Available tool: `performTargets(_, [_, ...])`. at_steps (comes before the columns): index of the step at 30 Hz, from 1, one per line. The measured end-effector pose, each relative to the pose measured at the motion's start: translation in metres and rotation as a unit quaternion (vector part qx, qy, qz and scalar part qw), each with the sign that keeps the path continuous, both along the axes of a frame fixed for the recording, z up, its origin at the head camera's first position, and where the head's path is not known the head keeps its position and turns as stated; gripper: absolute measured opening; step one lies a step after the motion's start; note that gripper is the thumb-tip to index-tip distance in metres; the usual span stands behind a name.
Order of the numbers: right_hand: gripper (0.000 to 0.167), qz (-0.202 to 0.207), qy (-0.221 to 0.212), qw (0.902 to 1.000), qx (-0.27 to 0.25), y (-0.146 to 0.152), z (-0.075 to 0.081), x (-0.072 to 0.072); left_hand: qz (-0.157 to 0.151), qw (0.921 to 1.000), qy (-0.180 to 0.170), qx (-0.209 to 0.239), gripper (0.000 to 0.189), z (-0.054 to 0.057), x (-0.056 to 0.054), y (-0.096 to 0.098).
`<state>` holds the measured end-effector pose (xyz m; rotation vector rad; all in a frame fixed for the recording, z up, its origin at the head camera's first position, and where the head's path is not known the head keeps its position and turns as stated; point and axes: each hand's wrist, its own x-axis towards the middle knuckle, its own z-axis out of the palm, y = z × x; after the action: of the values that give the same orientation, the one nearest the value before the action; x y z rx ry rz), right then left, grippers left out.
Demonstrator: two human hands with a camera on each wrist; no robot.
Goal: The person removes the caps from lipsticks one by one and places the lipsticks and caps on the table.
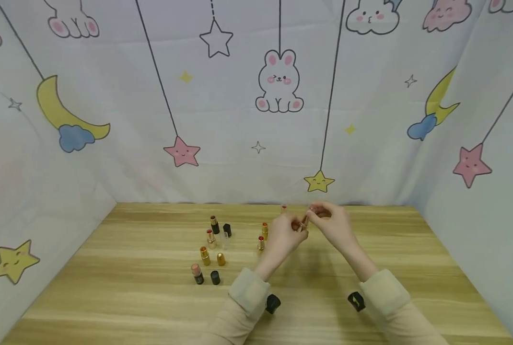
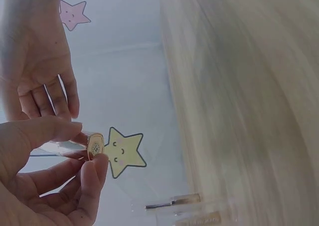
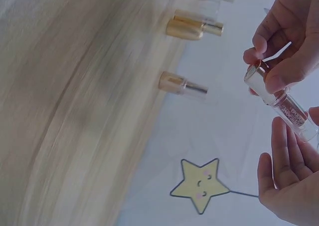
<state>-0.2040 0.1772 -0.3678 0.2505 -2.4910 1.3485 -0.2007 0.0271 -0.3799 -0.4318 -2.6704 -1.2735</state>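
Observation:
My left hand (image 1: 284, 233) pinches the gold base of a lipstick (image 3: 258, 81) between thumb and fingers. Its flat gold end (image 2: 95, 146) faces the camera in the left wrist view. Over the other end of the tube sits a clear cap (image 3: 305, 130), with lettering visible through it. My right hand (image 1: 337, 227) holds that capped end between thumb and fingertips. Both hands are raised over the back of the table, and the lipstick slants between them. Near the left hand stand a gold lipstick (image 1: 265, 231) and another red-tipped lipstick (image 1: 261, 243), both uncapped.
Left of the hands, a black lipstick (image 1: 215, 224), a gold one (image 1: 204, 256) and a pink-tipped stick (image 1: 197, 273) stand uncapped. Beside them are a black cap (image 1: 215, 277) and a gold cap (image 1: 221, 259). A patterned curtain (image 1: 239, 105) borders the wooden table (image 1: 131, 287).

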Motion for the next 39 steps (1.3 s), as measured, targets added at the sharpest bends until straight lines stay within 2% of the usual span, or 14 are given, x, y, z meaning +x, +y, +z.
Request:
performTargets(6, [0.027,0.011,0.036,0.9993,-0.005,-0.012,0.009,0.02,0.012,0.9995,0.017,-0.026,0.008,0.004,0.02,-0.018])
performTargets(9, [0.027,0.017,0.039,0.9991,-0.007,-0.016,0.011,0.028,0.006,0.999,0.028,-0.035,0.007,0.004,0.028,-0.025])
performTargets(13, [0.026,0.021,0.021,0.9994,-0.018,-0.021,0.008,0.037,-0.01,0.9978,0.036,-0.056,0.007,0.001,0.037,-0.036])
performTargets(16, [0.026,0.026,0.011,0.9992,-0.028,-0.023,0.007,0.042,-0.02,0.9971,0.029,-0.068,0.009,-0.001,0.039,-0.043])
performTargets(22, [0.025,0.037,0.015,0.999,-0.022,-0.025,0.001,0.048,-0.033,0.9959,-0.011,-0.084,0.01,-0.012,0.043,-0.062])
performTargets(29, [0.023,0.071,0.028,0.997,0.0,-0.031,-0.016,0.046,-0.017,0.9911,-0.032,-0.128,0.017,-0.021,0.048,-0.078])
performTargets(34, [0.028,0.097,0.014,0.9948,0.028,-0.037,-0.029,0.044,-0.007,0.9864,-0.055,-0.154,0.036,-0.024,0.047,-0.083])
performTargets(39, [0.026,0.124,-0.016,0.9898,0.069,-0.044,-0.039,0.042,0.003,0.9822,-0.058,-0.178,0.021,-0.025,0.047,-0.086])
